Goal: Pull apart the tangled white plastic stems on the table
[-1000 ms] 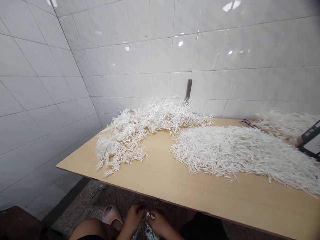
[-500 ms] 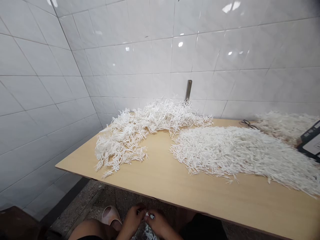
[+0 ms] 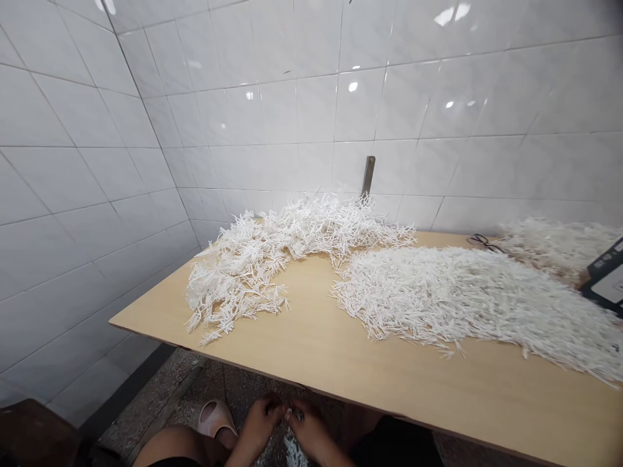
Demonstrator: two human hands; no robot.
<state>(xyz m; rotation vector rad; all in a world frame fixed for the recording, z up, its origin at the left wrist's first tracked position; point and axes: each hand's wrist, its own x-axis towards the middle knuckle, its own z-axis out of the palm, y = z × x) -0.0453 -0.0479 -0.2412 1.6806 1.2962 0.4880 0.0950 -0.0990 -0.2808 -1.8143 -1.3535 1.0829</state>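
Below the front edge of the wooden table (image 3: 311,363), my left hand (image 3: 257,425) and my right hand (image 3: 309,431) meet over my lap. Both are closed in a pinch on a small white plastic piece (image 3: 291,415). More white plastic (image 3: 296,453) hangs beneath them. On the table lie a heap of branched white plastic frames (image 3: 263,259) at the left and a wide heap of loose white sticks (image 3: 467,298) at the right.
White tiled walls close in the table at the back and left. A metal bracket (image 3: 367,175) stands against the back wall. Scissors (image 3: 484,241) lie behind the sticks, and a dark box (image 3: 606,275) sits at the right edge. A sandalled foot (image 3: 217,418) rests on the stone floor.
My hands have drawn closer together and the white piece between them shows less. The view has shifted slightly; the heaps on the table have not moved.
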